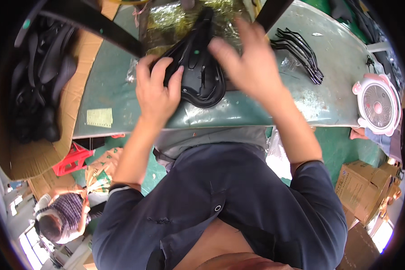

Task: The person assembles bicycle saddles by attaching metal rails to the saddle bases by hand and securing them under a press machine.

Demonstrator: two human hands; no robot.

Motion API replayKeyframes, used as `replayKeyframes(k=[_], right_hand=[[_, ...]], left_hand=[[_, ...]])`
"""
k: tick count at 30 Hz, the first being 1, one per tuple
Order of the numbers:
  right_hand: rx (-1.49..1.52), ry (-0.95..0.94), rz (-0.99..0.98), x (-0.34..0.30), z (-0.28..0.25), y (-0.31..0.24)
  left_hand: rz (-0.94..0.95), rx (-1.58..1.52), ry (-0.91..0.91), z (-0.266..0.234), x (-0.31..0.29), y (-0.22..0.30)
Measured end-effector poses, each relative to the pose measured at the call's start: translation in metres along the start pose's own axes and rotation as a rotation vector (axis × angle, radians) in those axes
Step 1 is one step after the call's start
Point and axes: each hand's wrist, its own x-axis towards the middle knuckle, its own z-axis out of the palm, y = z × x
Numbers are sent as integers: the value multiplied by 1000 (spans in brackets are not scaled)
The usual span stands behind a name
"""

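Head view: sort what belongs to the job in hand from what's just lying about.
Seemingly in the job:
black saddle, left hand on it, right hand close
bent black rods
black pieces in open carton

Seemingly incidental:
pale paper slip
pink-rimmed fan
red stool

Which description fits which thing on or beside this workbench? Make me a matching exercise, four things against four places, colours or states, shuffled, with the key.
Things
1. saddle
2. bent rods
3. fan
4. paper slip

Descriptions
A. pink and white
B. touched by the left hand
C. pale and flat, near the workbench edge, left of both hands
D. dark, grouped together, to the right of the right hand

Pairs: 1-B, 2-D, 3-A, 4-C
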Motion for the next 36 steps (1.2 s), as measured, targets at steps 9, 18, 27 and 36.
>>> replayKeyframes(k=[9, 18, 27, 36], right_hand=[[-5, 76, 130, -18, 53, 2], [103, 23, -5, -34, 5, -3], [206, -455, -397, -8, 29, 1], [181, -423, -415, -5, 29, -1]], left_hand=[[-149, -42, -21, 38, 44, 5], [97, -99, -195, -2, 27, -8], [208, -181, -201, -16, 4, -20], [229, -144, -140, -17, -1, -14]])
